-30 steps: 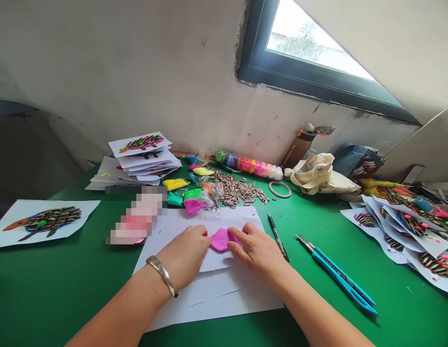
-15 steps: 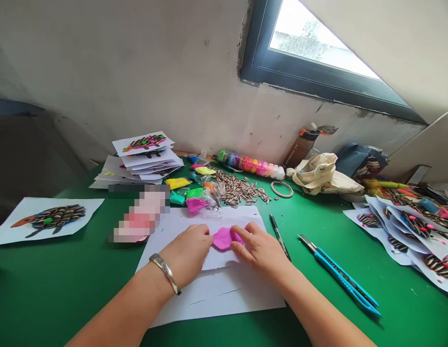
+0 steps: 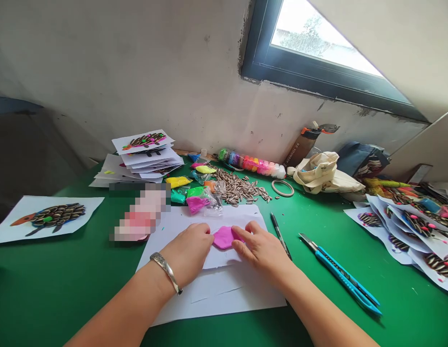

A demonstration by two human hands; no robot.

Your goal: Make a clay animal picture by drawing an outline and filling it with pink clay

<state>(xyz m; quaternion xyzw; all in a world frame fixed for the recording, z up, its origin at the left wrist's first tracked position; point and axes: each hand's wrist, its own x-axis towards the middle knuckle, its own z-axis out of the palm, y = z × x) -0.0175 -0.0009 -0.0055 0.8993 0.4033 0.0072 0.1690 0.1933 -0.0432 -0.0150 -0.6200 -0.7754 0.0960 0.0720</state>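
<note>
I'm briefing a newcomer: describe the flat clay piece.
On the green table, find the central white paper. On it, between the left hand and right hand, lies the clay piece. It is flat, pink and unwrapped, unlike the bagged pink clay beyond.

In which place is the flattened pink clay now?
In the head view, the flattened pink clay lies on white paper, below centre, between the left hand and the right hand.

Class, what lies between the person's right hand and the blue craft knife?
In the head view, a black pen lies between the right hand and the blue craft knife.
</note>
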